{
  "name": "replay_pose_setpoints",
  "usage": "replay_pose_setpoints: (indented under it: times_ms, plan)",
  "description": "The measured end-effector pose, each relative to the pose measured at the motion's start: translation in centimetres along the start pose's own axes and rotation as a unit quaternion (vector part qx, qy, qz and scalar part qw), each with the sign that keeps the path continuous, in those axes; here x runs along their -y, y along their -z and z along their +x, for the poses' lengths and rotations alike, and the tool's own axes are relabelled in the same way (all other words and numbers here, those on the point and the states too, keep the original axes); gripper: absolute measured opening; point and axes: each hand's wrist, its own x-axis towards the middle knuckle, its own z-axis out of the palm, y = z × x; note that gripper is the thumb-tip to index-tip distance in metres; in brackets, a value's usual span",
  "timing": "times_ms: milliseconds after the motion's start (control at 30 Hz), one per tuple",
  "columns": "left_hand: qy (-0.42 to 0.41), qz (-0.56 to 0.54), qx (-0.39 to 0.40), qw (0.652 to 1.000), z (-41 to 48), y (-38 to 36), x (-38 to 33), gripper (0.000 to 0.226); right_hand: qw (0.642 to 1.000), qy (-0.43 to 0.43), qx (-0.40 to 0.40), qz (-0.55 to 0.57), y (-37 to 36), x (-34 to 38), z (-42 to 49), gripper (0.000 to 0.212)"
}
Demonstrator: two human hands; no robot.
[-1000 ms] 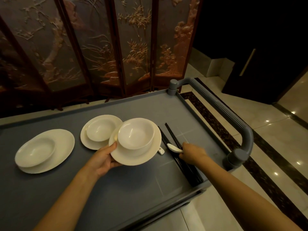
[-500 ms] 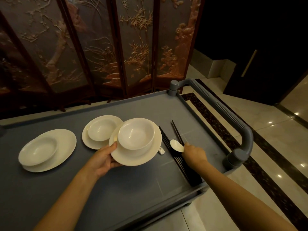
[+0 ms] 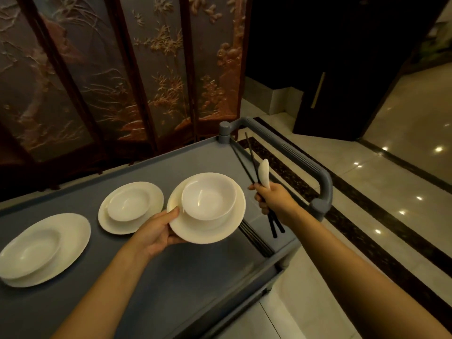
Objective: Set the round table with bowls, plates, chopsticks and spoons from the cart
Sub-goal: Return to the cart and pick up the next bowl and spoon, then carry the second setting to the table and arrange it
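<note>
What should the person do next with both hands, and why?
Probably carry this set away from the cart toward the table, which is not in view. The left hand holds the plate with the bowl on it; the right hand grips chopsticks and spoon. Both hands are full.

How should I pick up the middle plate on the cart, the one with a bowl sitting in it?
Take the middle plate by its near rim, coming from your side, with your thumb on top and your fingers slid underneath. The bowl fills the centre, so the rim is probably the only free part, and the plate lies flat on the cart. Keep it level so the bowl does not slide.
</note>
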Motion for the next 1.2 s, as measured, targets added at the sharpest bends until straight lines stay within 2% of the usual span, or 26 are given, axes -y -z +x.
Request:
replay_pose_setpoints:
  times_ms: [133,200,267,333,567,700,833,1200]
  plan:
    - [0.014,0.044,0.074,0.996,0.0,-2.4,-0.2,0.018,0.997,-0.026,-0.074,-0.005,0.1,-0.7,-3.5,0.017]
    - [0.018,0.047,0.086,0.995,0.0,-3.3,-0.1,0.017,0.994,-0.034,-0.103,0.004,0.5,-1.1,-4.7,0.019]
    - [0.030,0.060,0.113,0.991,-0.4,-4.4,0.0,0.017,0.987,-0.045,-0.146,0.045,1.2,-1.7,-7.0,0.021]
    - [0.045,0.091,0.153,0.983,-1.2,-5.4,0.3,0.017,0.979,-0.042,-0.185,0.071,1.7,-2.5,-10.0,0.018]
    - [0.096,0.173,0.278,0.940,-5.0,-10.6,4.6,0.021,0.940,-0.050,-0.332,0.056,2.9,-7.3,-21.4,0.016]
    - [0.118,0.211,0.350,0.905,-9.0,-14.6,7.6,0.024,0.903,-0.073,-0.418,0.071,4.0,-10.2,-29.2,0.027]
    - [0.142,0.268,0.427,0.852,-13.8,-18.8,11.0,0.031,0.860,-0.076,-0.495,0.104,4.7,-13.4,-37.7,0.021]
    - [0.173,0.370,0.575,0.709,-32.7,-26.3,22.4,0.030,0.710,-0.103,-0.677,0.163,2.2,-21.2,-61.4,0.024]
